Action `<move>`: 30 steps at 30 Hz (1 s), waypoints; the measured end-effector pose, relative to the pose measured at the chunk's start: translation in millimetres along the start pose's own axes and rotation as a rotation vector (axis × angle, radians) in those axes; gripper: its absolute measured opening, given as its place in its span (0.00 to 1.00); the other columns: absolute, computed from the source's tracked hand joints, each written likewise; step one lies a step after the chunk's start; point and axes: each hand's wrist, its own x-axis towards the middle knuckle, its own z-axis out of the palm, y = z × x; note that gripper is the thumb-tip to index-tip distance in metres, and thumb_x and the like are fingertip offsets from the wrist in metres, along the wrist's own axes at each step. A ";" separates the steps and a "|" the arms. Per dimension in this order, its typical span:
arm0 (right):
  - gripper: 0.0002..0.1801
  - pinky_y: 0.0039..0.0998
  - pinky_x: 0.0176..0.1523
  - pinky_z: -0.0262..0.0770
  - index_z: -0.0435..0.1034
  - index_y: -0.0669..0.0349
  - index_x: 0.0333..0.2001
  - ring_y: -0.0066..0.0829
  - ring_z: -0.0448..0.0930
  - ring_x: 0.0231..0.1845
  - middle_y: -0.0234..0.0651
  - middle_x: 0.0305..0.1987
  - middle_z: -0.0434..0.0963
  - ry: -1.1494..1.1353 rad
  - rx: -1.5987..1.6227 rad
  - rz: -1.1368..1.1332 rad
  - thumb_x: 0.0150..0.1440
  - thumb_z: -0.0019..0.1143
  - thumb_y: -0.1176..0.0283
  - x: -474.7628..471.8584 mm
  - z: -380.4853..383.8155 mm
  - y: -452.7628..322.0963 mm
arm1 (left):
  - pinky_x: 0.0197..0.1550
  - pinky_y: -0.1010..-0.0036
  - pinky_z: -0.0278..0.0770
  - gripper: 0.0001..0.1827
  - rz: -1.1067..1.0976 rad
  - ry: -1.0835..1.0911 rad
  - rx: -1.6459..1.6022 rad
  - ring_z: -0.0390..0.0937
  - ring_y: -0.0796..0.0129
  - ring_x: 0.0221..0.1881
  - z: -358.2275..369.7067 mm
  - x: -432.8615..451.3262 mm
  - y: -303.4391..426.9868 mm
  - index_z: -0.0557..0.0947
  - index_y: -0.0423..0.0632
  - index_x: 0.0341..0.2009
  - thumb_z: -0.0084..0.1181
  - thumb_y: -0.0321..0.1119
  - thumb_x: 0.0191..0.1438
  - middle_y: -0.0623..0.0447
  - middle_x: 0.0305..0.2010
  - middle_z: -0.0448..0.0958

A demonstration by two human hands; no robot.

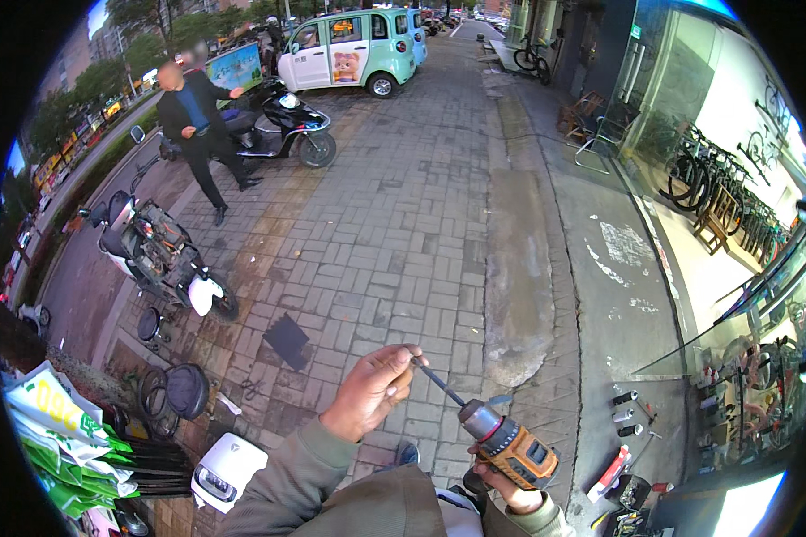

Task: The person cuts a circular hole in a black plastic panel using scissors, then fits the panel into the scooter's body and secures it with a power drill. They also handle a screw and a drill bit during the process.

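Note:
My right hand [507,486] is closed around the grip of an orange and black cordless drill [510,446], held low in front of me and tilted up to the left. A long dark bit [440,384] sticks out of the drill's chuck. At its far end, the thumb and fingers of my left hand [376,386] pinch the tip, or something small on it; which of the two cannot be told. Beyond my left hand, brick paving [389,268] spreads out, with a dark mat [286,341] lying on it.
A partly stripped scooter [168,248] stands at left, near a round stool [150,325]. A white headlight cover [228,473] lies at lower left beside bagged goods [67,443]. A person [198,127] stands by a black scooter [282,127]. Spray cans [623,416] and tools lie at right.

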 end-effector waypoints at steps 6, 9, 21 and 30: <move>0.23 0.33 0.48 0.79 0.75 0.63 0.48 0.33 0.83 0.44 0.39 0.43 0.82 0.050 -0.524 -0.549 0.46 0.69 0.75 -1.9 -2.9 3.0 | 0.24 0.80 0.54 0.15 -0.004 0.154 0.049 0.55 0.81 0.21 3.5 -26.4 -15.2 0.79 0.44 0.45 0.52 0.43 0.67 0.63 0.20 0.59; 0.25 0.31 0.47 0.78 0.74 0.68 0.48 0.30 0.83 0.41 0.43 0.41 0.81 0.062 -0.224 -0.411 0.44 0.68 0.75 -17.0 -1.3 6.8 | 0.20 0.83 0.52 0.12 0.031 0.254 -0.066 0.56 0.82 0.20 8.5 -27.2 -32.0 0.79 0.47 0.46 0.52 0.42 0.67 0.58 0.39 0.77; 0.20 0.28 0.48 0.77 0.74 0.65 0.48 0.21 0.78 0.39 0.35 0.40 0.82 0.399 0.209 -0.378 0.50 0.66 0.75 -187.4 -48.4 28.8 | 0.18 0.84 0.49 0.12 -0.165 -0.018 0.080 0.53 0.83 0.18 138.8 -43.2 -155.5 0.77 0.50 0.45 0.52 0.44 0.67 0.60 0.37 0.77; 0.23 0.28 0.53 0.76 0.73 0.64 0.51 0.24 0.80 0.44 0.35 0.44 0.82 0.765 0.262 -0.378 0.50 0.68 0.75 -310.7 -88.1 71.6 | 0.18 0.84 0.51 0.10 -0.467 -0.239 0.111 0.54 0.83 0.17 259.4 -59.5 -283.4 0.76 0.50 0.45 0.51 0.42 0.68 0.60 0.33 0.72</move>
